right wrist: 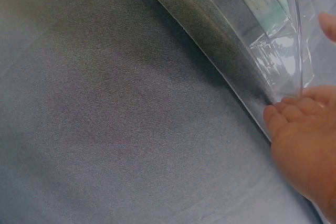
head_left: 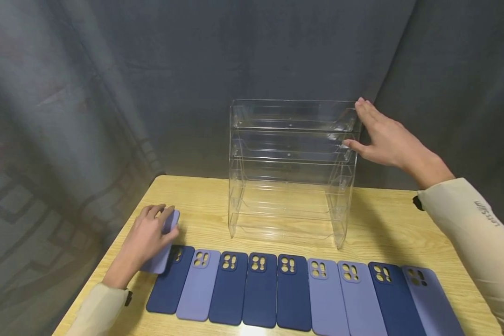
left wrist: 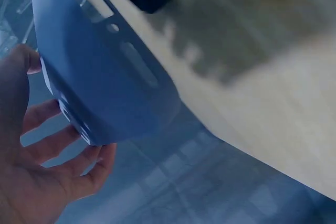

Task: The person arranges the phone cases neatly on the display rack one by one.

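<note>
My left hand [head_left: 144,235] pinches a lilac phone case [head_left: 163,254] by its edges at the left end of the table, partly over a dark blue case [head_left: 171,284]. In the left wrist view the fingers and thumb of the hand [left wrist: 52,156] hold the long sides of the case [left wrist: 105,72]. My right hand [head_left: 388,137], fingers extended, touches the upper right corner of a clear tiered rack [head_left: 291,162]. The right wrist view shows the hand [right wrist: 307,140] against the edge of the clear plastic [right wrist: 281,66].
Several dark blue and lilac cases [head_left: 260,294] lie side by side along the front of the wooden table [head_left: 201,196], camera cutouts toward the rack. A grey curtain [head_left: 185,84] hangs behind and beside the table.
</note>
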{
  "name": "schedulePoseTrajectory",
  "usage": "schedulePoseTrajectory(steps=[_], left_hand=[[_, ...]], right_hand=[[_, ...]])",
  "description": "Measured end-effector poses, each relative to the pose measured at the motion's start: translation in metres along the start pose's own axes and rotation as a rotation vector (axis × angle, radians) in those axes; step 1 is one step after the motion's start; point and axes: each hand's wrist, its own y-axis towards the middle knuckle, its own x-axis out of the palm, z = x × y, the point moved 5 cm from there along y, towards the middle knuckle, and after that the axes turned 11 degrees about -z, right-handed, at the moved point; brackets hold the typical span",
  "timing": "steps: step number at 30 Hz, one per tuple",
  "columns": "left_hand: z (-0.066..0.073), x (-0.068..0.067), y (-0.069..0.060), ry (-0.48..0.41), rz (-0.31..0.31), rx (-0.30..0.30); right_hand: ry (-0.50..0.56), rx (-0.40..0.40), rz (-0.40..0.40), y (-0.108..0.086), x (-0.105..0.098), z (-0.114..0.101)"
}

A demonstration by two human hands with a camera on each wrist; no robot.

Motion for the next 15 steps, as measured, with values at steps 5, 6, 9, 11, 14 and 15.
schedulePoseTrajectory(steps=[5,6,9,11,14,15], left_hand=[[0.009,-0.008,0.016,-0.021,0.063,0.038],[0.011,-0.009,0.019,-0.027,0.08,0.047],[0.018,-0.012,0.027,-0.046,0.128,0.074],[0.024,-0.015,0.034,-0.059,0.151,0.085],[0.034,-0.023,0.046,-0.075,0.177,0.099],[0.038,-0.026,0.051,-0.079,0.185,0.102]], right_hand=[[0.011,-0.002,-0.006,0.001,0.002,-0.002],[0.013,-0.001,-0.008,0.002,0.003,-0.002],[0.011,-0.002,-0.007,0.002,0.003,-0.003],[0.008,-0.002,-0.002,0.002,0.003,-0.004],[0.005,-0.001,0.002,0.001,0.003,-0.004],[0.006,0.0,0.0,0.001,0.003,-0.004]])
